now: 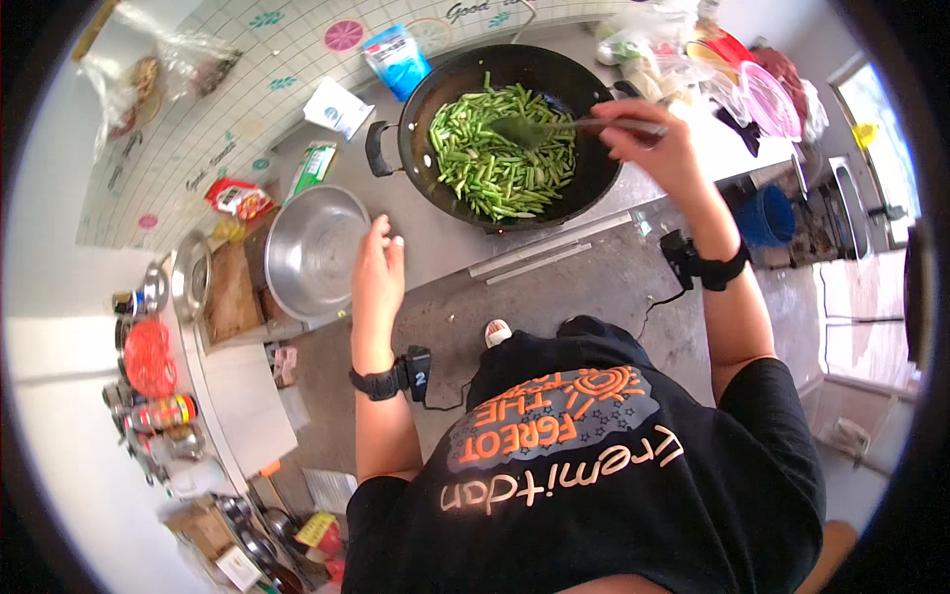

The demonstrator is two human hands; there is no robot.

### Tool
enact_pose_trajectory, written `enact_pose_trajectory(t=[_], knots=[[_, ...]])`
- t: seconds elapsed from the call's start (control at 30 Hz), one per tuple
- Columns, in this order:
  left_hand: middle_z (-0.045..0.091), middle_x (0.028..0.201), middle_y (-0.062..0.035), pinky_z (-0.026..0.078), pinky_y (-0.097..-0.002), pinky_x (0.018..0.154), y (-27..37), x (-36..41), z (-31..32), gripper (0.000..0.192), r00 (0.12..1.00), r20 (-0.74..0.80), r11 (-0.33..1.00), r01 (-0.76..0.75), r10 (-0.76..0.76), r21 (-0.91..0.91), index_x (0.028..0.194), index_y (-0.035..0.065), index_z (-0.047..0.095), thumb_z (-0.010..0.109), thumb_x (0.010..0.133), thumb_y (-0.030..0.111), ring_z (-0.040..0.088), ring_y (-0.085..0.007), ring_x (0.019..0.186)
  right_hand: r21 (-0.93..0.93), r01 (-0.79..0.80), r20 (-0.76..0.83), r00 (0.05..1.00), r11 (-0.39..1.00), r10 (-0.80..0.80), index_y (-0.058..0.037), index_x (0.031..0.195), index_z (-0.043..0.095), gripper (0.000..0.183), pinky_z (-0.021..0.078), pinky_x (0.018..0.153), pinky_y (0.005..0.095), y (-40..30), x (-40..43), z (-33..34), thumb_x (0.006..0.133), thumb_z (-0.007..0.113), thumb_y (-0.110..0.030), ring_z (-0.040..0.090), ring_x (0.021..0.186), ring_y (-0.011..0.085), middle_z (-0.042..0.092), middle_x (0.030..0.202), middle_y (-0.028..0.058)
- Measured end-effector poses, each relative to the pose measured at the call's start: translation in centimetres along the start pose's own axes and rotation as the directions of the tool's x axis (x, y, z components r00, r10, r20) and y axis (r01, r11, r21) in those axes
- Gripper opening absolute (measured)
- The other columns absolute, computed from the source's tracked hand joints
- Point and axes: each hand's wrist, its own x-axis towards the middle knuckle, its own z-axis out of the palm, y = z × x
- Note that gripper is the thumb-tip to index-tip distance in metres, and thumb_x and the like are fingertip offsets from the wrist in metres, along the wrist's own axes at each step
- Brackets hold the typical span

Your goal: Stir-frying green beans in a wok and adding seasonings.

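Cut green beans [505,160] lie in a large black wok [460,206] on the counter. My right hand [642,134] grips the handle of a metal spatula [523,132], its blurred blade among the beans. At the wok's left, my left hand [380,256] is raised with its fingers partly spread and nothing in them. It is beside the rim of a steel basin [315,249]; whether it touches the rim I cannot tell. The wok's left loop handle [378,148] points towards the wall.
Behind the basin are a green packet [312,171], a red packet [239,199] and a white packet [338,109]. A blue pouch [397,61] stands by the wok. Plastic bags [653,52] and a pink basket [770,100] crowd the right; a wooden board [231,289] is at the left.
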Motion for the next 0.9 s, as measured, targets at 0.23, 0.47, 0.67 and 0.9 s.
enact_pose_trajectory(t=[0.23,0.47,0.67,0.9], knots=[[0.048,0.120,-0.0260,0.039,-0.0416,0.093,-4.7,8.7,1.2,0.045,0.997,-0.053,0.992,0.063,-0.058,0.107,0.125,-0.0042,0.040,0.048,0.089,0.023,0.048,-0.0390,0.110,-0.078,-0.113,-0.409,0.910,0.991,0.072,0.0001,0.093,0.063,0.017,0.0491,0.054,0.0188,-1.9,-0.1,-2.2,0.081,0.064,-0.013,0.060,0.060,0.0072,0.063,0.069,0.0043],[0.064,0.087,-0.0201,0.045,-0.0425,0.077,-7.4,12.9,1.9,0.040,0.984,0.083,0.976,0.140,-0.155,0.167,0.107,-0.0033,0.053,0.039,0.093,0.031,0.060,-0.0356,0.085,0.084,-0.382,-0.481,0.793,0.920,0.373,0.0057,0.093,0.061,0.028,0.0530,0.056,0.0208,2.5,1.3,-1.5,0.082,0.064,-0.020,0.064,0.062,0.0136,0.066,0.078,0.0103],[0.065,0.070,-0.0127,0.048,-0.0372,0.062,-5.9,13.3,2.1,0.033,0.970,0.189,0.988,0.154,-0.155,0.023,0.084,-0.0029,0.055,0.039,0.094,0.025,0.062,-0.0256,0.063,0.597,-0.217,-0.276,0.848,0.772,0.452,0.0053,0.100,0.060,0.026,0.0556,0.068,0.0267,9.2,1.4,1.6,0.085,0.062,-0.016,0.066,0.073,0.0201,0.064,0.090,0.0146],[0.064,0.070,-0.0125,0.048,-0.0341,0.060,-6.9,13.4,1.8,0.032,0.959,0.221,0.982,0.188,-0.178,-0.024,0.093,-0.0041,0.055,0.040,0.094,0.024,0.061,-0.0215,0.061,0.220,-0.124,-0.138,0.978,0.967,0.157,0.0027,0.104,0.061,0.021,0.0519,0.069,0.0236,0.3,-0.2,0.8,0.088,0.055,-0.009,0.062,0.073,0.0121,0.065,0.093,0.0104]])
